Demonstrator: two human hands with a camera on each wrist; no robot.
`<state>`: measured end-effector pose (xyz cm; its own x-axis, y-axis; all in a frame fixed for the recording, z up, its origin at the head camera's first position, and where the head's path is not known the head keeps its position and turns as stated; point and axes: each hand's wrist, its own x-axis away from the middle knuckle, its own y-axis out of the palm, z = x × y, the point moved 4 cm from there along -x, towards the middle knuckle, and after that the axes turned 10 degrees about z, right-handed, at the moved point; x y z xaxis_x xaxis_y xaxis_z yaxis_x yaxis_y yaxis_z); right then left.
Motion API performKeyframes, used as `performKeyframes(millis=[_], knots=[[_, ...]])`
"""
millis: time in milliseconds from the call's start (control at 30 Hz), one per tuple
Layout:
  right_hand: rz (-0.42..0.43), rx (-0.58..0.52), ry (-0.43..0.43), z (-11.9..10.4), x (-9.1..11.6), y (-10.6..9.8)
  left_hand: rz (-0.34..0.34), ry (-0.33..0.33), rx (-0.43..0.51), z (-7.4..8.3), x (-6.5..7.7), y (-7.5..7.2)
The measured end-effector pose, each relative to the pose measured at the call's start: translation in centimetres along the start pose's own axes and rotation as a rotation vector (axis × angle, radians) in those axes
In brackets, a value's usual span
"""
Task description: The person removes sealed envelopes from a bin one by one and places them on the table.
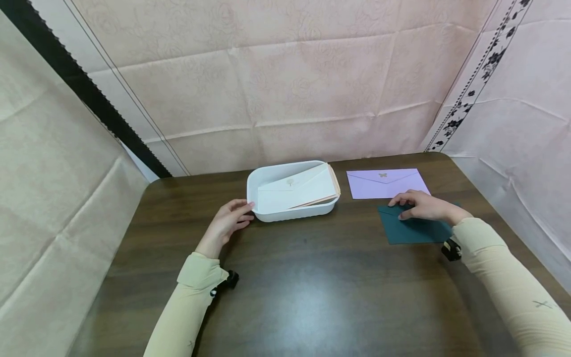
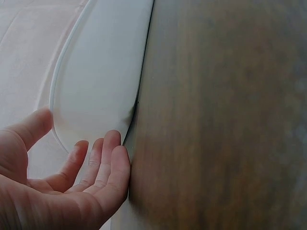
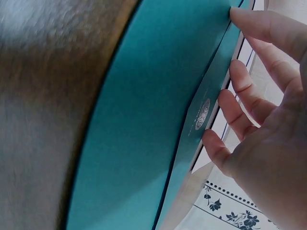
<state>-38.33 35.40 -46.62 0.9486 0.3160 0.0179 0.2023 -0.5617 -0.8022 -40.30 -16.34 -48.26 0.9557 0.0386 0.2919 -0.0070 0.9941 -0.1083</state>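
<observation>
A white plastic basket (image 1: 292, 216) stands at the back middle of the table, with white and cream envelopes (image 1: 296, 191) leaning in it. My left hand (image 1: 228, 221) is at its left end; in the left wrist view the thumb (image 2: 37, 128) meets the rim and the loosely bent fingers lie along the wall. Over at the right, my right hand (image 1: 426, 206) rests on a dark teal envelope (image 1: 403, 232) lying flat. The right wrist view has its thumb on the flap and its fingers spread along the far edge, near a silvery printed emblem (image 3: 202, 115).
Just behind the teal envelope lies a lilac envelope (image 1: 379, 185) with a small gold butterfly, partly covered by the right fingertips. The dark wooden table (image 1: 285, 287) meets pale patterned cloth (image 1: 290, 99) hanging at the back and both sides.
</observation>
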Motion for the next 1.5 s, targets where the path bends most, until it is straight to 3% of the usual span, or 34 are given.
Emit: performKeyframes(millis=[500,833,1067,1500], knots=[[0.054,0.019,-0.016,-1.3,-0.2,-1.3,-0.003,0.002,0.005,0.1,0.2,0.0],[0.082,0.064,-0.041,-3.0,-1.6,-1.6,0.014,0.001,0.001,0.2,0.3,0.0],[0.098,0.076,-0.085,-5.5,-4.1,-1.4,0.014,0.000,0.007,0.1,0.2,0.1],[0.066,0.162,-0.203,-12.5,-9.4,0.3,0.017,-0.009,0.011,0.1,0.2,0.1]])
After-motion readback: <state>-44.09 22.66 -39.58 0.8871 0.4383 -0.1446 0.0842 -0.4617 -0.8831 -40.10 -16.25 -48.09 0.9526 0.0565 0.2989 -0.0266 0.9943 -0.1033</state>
